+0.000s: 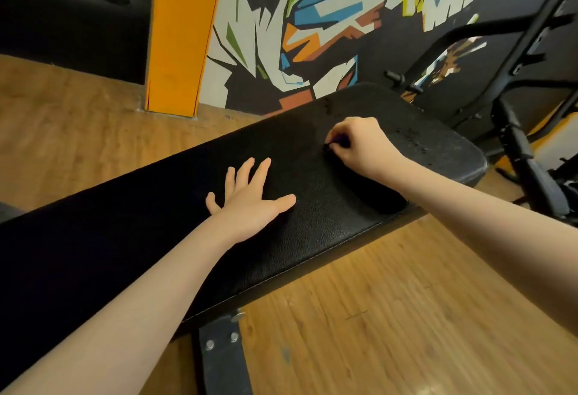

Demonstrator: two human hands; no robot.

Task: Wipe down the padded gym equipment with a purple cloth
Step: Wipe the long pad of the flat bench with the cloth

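Hands working a black padded bench (312,238) in a mural-walled gym: the left hand (250,199) is lying flat on the pad, fingers spread and straight, gripping nothing, while the right hand (359,144) — further along toward the rounded far end — is curling tightly around something small and dark. That is presumably the purple cloth (339,143), though only a sliver with a faint purplish tint is showing between the fingers, so it cannot be told for sure. The bench's long axis is running from lower left up to the right, and most of its length is stretching back past the left hand, so the right hand looks the one placed to sweep along it. Specks are dotting the pad (413,139) just beyond the right hand. Around them: wood-look floor (406,300), an orange pillar (181,34), the painted wall (312,19), and a black metal frame (516,144) crowding the bench's right end — likely the only thing limiting a stroke that way.
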